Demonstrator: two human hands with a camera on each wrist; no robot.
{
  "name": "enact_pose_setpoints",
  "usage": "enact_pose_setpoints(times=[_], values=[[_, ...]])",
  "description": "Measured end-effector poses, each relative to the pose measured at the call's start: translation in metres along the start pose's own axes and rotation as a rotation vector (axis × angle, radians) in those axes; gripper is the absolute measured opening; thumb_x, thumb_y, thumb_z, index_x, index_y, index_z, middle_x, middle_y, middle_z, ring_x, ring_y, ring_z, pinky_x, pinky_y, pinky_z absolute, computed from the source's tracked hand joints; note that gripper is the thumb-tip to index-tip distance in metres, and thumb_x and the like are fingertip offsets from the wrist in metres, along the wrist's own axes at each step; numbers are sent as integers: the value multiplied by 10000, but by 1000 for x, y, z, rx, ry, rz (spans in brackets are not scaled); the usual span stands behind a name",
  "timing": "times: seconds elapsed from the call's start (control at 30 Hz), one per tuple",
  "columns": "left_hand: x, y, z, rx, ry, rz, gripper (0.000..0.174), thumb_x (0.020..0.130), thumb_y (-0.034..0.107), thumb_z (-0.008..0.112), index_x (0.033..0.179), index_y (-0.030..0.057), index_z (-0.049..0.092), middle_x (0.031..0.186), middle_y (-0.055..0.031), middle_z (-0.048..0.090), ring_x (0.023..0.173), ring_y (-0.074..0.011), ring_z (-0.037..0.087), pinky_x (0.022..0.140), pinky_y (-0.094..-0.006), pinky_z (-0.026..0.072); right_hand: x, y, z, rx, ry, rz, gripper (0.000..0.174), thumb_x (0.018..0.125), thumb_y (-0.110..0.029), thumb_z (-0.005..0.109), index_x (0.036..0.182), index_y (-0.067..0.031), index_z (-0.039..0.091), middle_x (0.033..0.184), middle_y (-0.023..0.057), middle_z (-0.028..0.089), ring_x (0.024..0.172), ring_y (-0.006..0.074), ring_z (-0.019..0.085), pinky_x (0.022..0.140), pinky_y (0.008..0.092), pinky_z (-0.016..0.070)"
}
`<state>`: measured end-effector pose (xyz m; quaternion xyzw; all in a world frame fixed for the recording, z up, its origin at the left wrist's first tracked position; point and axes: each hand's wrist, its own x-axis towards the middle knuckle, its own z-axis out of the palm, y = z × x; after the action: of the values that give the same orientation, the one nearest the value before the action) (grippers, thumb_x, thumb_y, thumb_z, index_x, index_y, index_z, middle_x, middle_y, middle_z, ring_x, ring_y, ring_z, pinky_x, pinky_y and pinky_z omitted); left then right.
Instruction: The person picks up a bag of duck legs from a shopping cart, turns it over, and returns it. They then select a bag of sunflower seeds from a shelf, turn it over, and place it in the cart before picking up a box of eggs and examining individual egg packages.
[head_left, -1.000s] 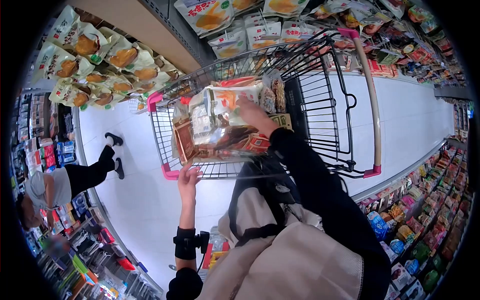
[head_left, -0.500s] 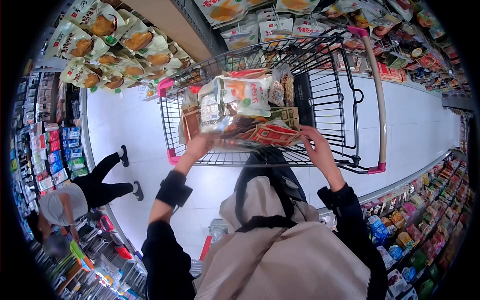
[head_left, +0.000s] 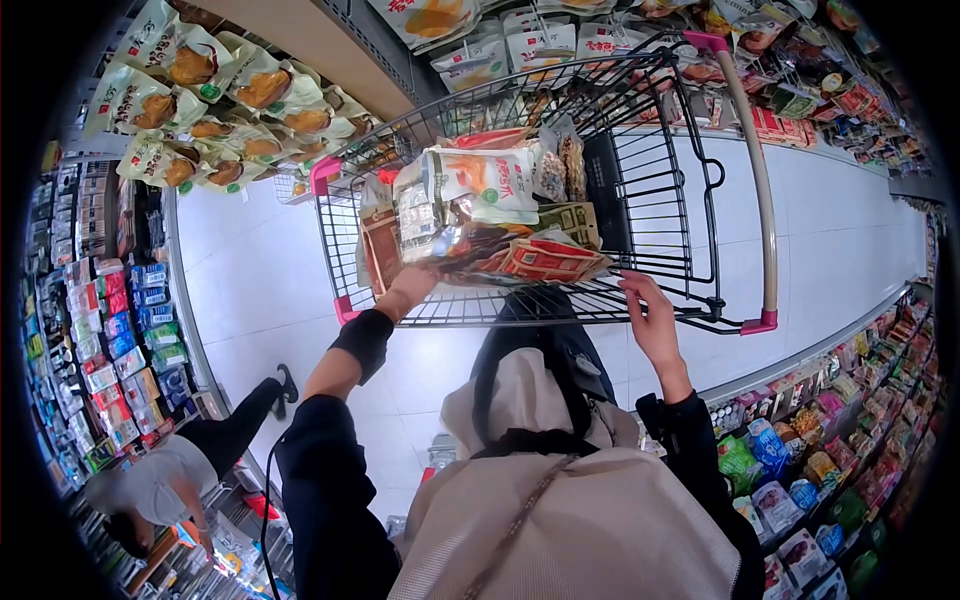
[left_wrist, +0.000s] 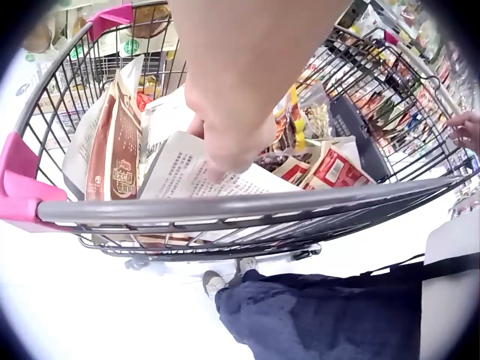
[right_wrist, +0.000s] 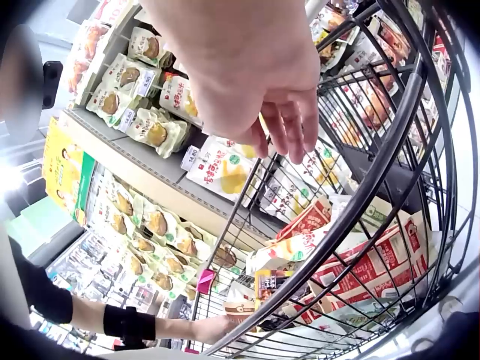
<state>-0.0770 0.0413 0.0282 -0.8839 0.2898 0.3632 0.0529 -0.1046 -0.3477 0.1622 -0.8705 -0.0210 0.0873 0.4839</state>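
A wire shopping cart point(head_left: 742, 180) with pink corners stands in front of me, heaped with snack packages. My left hand point(head_left: 412, 283) reaches over the near rim point(left_wrist: 225, 206) and grips a white printed package point(left_wrist: 187, 171) at the near edge of the heap. A brown package point(left_wrist: 120, 150) stands to its left and a red one point(head_left: 545, 262) lies to its right. My right hand point(head_left: 645, 300) hovers just outside the near rim beside the red package. Its fingers point(right_wrist: 289, 127) hang loose and hold nothing.
Shelves of hanging snack bags point(head_left: 200, 110) run past the cart's far side. More packed shelves point(head_left: 820, 440) line the right. Another person point(head_left: 170, 480) bends at the shelves at lower left. White aisle floor point(head_left: 260, 280) lies around the cart.
My right hand has come out of the cart and off the packages, back to the near rim. My left hand went from the cart's corner onto the heap. The other person moved along the aisle.
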Motion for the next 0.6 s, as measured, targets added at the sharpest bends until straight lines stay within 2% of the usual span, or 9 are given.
enact_pose_setpoints(times=[0.1,0.2,0.27,0.3,0.4,0.43,0.53,0.57,0.6], values=[[-29,6,-39,-55,95,6,228,741,53,456,958,26,522,840,-134,604,766,-285,594,627,-372,491,3,3,-2,-38,40,-50,152,812,32,461,928,-2,553,1027,120,557,867,208,559,727,253,439],[-72,13,-75,-104,350,-2,313,695,28,504,996,117,517,849,-134,595,697,-294,591,615,-406,476,12,7,-5,-35,105,-117,140,796,34,476,908,-10,547,980,131,570,840,263,569,676,276,450],[-103,16,-99,-244,408,-102,362,691,13,495,1031,139,505,788,-133,597,650,-307,587,574,-419,468,21,-4,-9,-6,146,-146,129,822,2,464,914,-2,555,985,123,573,828,226,572,690,265,447],[-116,15,-105,-320,555,-104,345,726,25,503,1060,112,493,693,-137,584,565,-327,561,510,-372,456,26,-8,-11,14,156,-144,130,830,-10,460,915,1,557,988,123,573,827,218,572,689,264,446],[-150,29,-137,-801,814,-200,233,772,53,523,1003,75,491,578,-124,529,455,-256,533,437,-294,408,40,-25,-10,120,170,-86,143,854,-53,452,929,4,559,967,103,581,817,171,568,694,237,439],[-157,34,-141,-1037,818,-254,153,819,91,532,950,28,487,580,-69,524,432,-128,490,419,-241,362,44,-29,-5,229,138,-57,152,861,-64,447,946,-2,556,952,91,580,814,152,562,707,232,434],[-156,52,-144,-1378,1114,-118,145,836,91,525,936,-5,478,620,-22,538,478,-52,464,398,-223,353,54,-51,5,546,-31,-38,213,878,-88,431,1062,-10,505,975,63,559,855,119,536,773,232,421],[-159,61,-151,-1511,1106,-91,177,846,92,514,974,-25,478,748,-23,574,581,-61,504,495,-208,409,54,-66,9,658,-103,-65,229,875,-82,435,1086,-11,485,999,64,550,877,125,532,788,238,420],[-157,69,-155,-1537,1153,-62,178,845,87,514,980,-24,478,786,-31,576,630,-64,513,547,-205,416,52,-82,11,769,-177,-94,249,872,-77,439,1110,-11,466,1024,65,541,900,132,528,804,245,420]])
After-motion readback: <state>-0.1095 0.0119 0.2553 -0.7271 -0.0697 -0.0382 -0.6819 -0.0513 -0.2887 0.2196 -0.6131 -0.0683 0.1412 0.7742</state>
